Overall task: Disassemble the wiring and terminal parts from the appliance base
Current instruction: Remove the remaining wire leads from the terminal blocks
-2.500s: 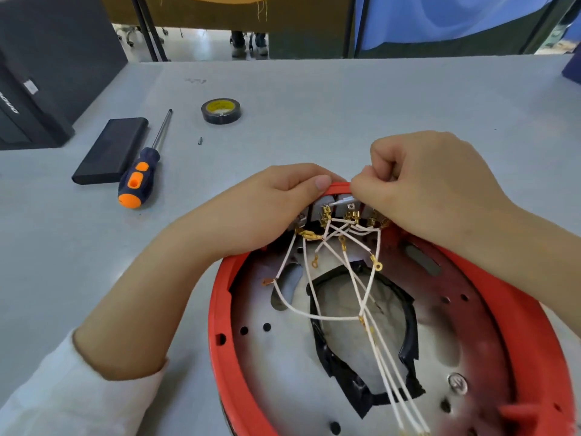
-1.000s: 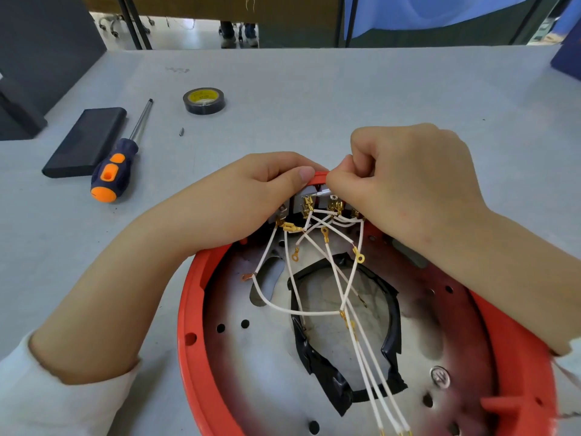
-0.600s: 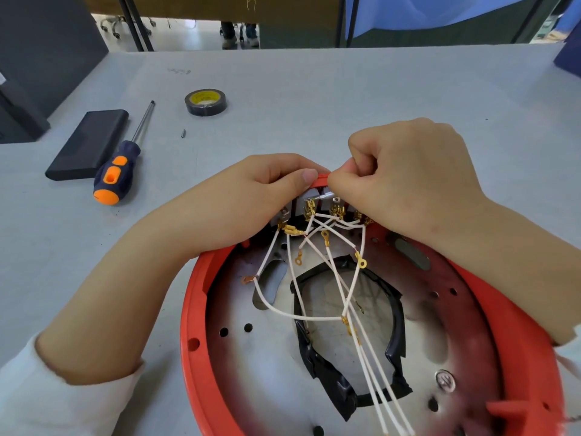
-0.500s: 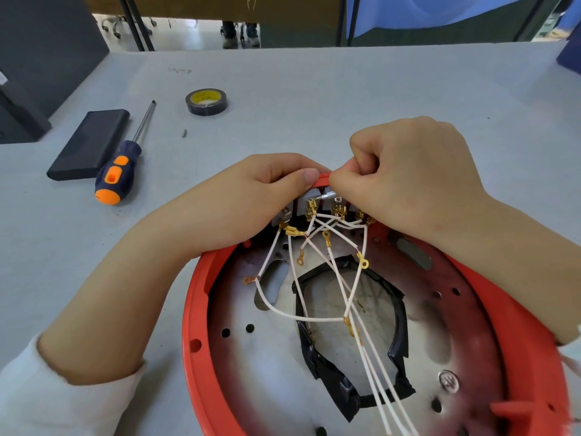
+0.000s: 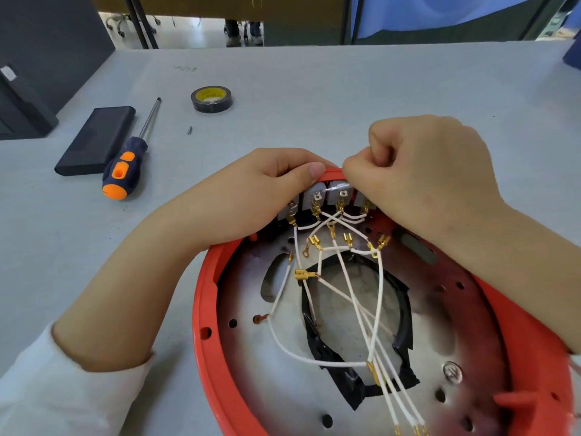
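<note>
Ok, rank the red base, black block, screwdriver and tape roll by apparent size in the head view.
1. red base, also nearest the camera
2. black block and screwdriver: too alike to rank
3. tape roll, farthest away

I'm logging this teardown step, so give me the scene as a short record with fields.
workpiece: red appliance base, open side up on the grey table
wiring: white wires with brass terminals, several loose, some plugged into the switch block
left hand: gripping the base rim beside the switch block
right hand: pinching something small at the switch block
tools to the left: screwdriver, black tape roll, black case, untouched
</note>
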`<state>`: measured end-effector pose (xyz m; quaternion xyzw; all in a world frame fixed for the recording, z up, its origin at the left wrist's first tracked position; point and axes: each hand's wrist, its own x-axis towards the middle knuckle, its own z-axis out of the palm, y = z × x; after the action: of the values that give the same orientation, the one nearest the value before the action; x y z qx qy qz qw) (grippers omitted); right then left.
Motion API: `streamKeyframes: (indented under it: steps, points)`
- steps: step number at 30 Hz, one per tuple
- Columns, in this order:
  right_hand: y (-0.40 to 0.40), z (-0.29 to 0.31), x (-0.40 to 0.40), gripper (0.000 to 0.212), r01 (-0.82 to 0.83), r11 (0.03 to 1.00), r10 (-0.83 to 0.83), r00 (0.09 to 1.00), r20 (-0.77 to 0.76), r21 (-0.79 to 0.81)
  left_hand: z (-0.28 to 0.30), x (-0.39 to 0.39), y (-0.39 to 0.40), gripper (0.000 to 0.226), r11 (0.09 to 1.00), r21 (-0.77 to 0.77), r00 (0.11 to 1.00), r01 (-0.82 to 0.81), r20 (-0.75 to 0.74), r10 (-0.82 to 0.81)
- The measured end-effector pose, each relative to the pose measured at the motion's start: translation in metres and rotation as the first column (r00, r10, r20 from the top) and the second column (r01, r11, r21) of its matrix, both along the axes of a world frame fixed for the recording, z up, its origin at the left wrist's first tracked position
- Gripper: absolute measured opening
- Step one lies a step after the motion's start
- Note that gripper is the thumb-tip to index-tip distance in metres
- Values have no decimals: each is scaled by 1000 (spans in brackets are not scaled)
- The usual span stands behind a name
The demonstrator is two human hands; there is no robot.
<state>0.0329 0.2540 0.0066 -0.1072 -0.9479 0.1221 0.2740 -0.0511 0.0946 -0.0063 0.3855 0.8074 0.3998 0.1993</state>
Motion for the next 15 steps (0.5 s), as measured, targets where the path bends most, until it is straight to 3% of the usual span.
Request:
streamKeyframes:
  steps: [4, 8, 10, 12, 15]
  points:
    - [3, 1, -3, 33, -43, 995, 45, 999, 22, -91, 1, 1, -1, 25, 1000, 7, 1000, -13, 3, 13]
    - [6, 10, 5, 24, -203, 950, 235, 965, 117, -239, 1, 1, -1, 24, 999, 6, 999, -34, 17, 33]
    - [10, 15, 12, 11, -326, 866, 398, 909, 125, -380, 2, 2, -1, 23, 999, 16, 999, -42, 17, 42]
    - [14, 21, 21, 20, -413, 751, 523, 848, 82, -516, 2, 2, -1, 23, 999, 9, 999, -40, 14, 39]
    - [15, 26, 32, 19, -430, 763, 556, 817, 152, -482, 3, 4, -1, 21, 999, 11, 999, -38, 1, 38]
